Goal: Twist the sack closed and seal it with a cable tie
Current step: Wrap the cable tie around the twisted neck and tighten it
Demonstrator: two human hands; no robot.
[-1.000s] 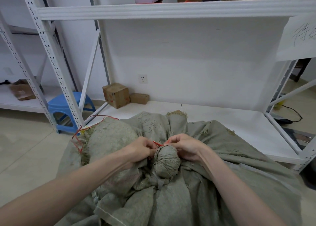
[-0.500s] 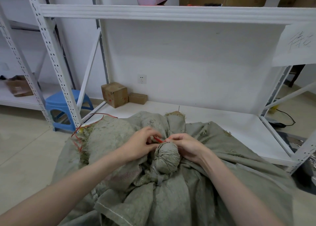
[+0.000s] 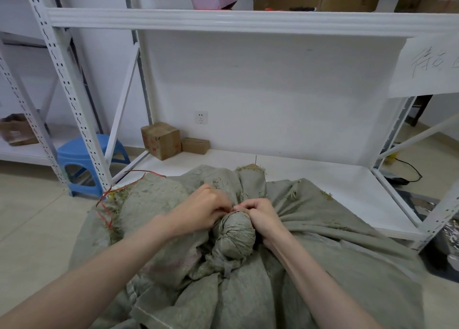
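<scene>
Sack [image 3: 248,291] sits on the floor [image 3: 32,229] against the front edge of the low white shelf [image 3: 310,177]. Our left hand [image 3: 202,210] is pinched on the red cable tie [image 3: 234,207] behind the twisted neck [image 3: 236,236]; our right hand [image 3: 264,216] is clamped on the neck's right side.

bare shelf board [image 3: 310,177] beyond the sack [image 3: 323,266]; boxes [image 3: 161,139] at far left

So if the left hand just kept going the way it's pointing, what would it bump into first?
Probably the right hand: the left hand points across the twisted sack neck towards it, fingertips nearly meeting.
</scene>
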